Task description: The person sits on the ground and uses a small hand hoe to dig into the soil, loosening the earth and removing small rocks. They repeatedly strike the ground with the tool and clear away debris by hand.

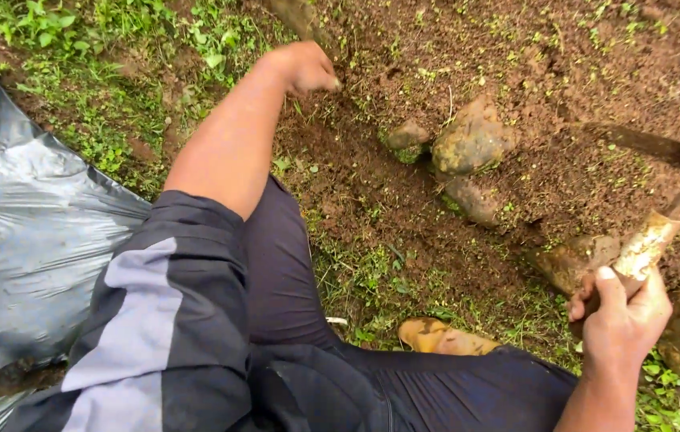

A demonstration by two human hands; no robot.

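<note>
Most of the crumbly brown soil (532, 160) lies turned and bare, only grassy fringes unworked, beside crinkled grey plastic sheeting (28, 224) and lumpy muddy stones (472, 144), while the left hand (305, 68) digs clenched into dirt and the right hand (620, 312) grips the mud-caked hoe (660, 216).

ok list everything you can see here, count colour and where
hand hoe: one, muddy handle with dark curved blade, right side, blade over the soil
stones: about three, mud-coated brown, centre of the dug patch
soil: one patch, reddish brown, upper right
grass and weeds: green, upper left and along the bottom
plastic sheet: one, grey, left edge
boot: one, muddy yellow, bottom centre
clothing: dark with grey stripe, bottom
left hand: closed, down at the soil, top centre
right hand: gripping the hoe handle, lower right
</note>
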